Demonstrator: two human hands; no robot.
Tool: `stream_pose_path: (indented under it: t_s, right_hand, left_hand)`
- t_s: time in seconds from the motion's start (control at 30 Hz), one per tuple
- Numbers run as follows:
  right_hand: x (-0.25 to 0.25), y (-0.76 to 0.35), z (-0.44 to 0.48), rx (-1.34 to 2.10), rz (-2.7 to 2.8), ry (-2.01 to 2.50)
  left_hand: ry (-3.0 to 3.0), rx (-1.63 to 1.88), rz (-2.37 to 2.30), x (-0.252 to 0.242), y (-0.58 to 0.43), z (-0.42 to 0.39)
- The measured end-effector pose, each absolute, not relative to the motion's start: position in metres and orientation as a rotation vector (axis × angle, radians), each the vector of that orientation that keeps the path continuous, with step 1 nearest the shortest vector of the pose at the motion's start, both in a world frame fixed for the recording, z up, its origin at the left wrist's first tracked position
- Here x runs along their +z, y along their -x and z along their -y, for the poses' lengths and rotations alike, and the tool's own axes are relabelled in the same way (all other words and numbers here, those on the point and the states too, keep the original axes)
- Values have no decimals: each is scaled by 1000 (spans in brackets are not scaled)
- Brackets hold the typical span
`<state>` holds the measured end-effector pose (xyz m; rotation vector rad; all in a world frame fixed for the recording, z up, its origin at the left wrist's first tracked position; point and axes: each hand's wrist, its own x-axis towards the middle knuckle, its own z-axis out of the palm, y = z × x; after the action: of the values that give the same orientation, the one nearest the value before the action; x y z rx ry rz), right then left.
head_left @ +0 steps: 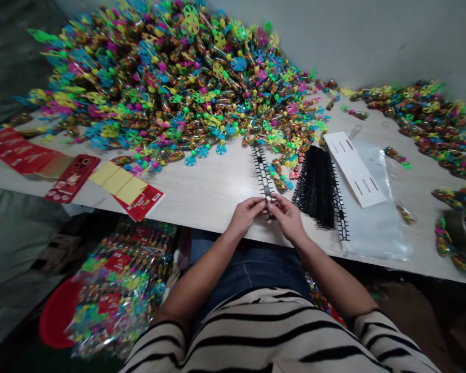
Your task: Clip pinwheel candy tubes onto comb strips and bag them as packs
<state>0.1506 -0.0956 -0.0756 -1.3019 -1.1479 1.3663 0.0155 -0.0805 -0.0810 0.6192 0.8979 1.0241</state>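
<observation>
Black and white striped shirt [272, 331] at the very bottom, with blue jeans [248, 269] just past it. Up at the front edge of the worktop [202, 197], the left hand [245, 215] and the right hand [289, 217] close together, fingers bent, both pinching one long black plastic strip [262, 171] near its end. The rest of that strip lying on the worktop, pointing back at a huge heap of candy tubes with bright pinwheels [159, 77].

Just to the right, a tall stack of black strips [314, 186]. Next to it, one more black strip [340, 207] on a clear plastic bag [373, 223], and a white card with slots [353, 168] on the same bag. Farther right, a smaller heap of candy tubes [423, 119].

At the left end of the worktop, flat red cards [19, 150] and a red and yellow card [128, 186]. Down below the edge, a big pile of filled clear bags [116, 290] beside a round red tub [58, 313].

So, some bags full and done, but lots and lots of loose candy tubes left on top.
</observation>
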Motion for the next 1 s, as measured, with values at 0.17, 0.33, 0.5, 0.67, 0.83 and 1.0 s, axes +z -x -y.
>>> stream_pose_path:
  t_s: [0.17,0.33,0.5,0.67,0.83,1.0]
  right_hand:
    - [-82,-159,78,1297,1755,1335]
    - [-66,-222,6,209,2395,1449]
    - [-71,-243,-41,-108,2888,1212]
    - [-60,-248,-45,-194,2870,1035]
    - [-36,-240,-8,42,2227,1075]
    - [-33,-213,45,590,1865,1258]
  left_hand:
    - [-546,1051,-1108,-90,22,89]
    - [-528,1084,-1227,-98,38,97]
    - [-478,1103,-1222,-102,43,100]
    - [-489,1106,-1196,-101,45,101]
    - [-501,1134,-1244,-97,43,102]
    - [-411,1097,-1225,-89,38,102]
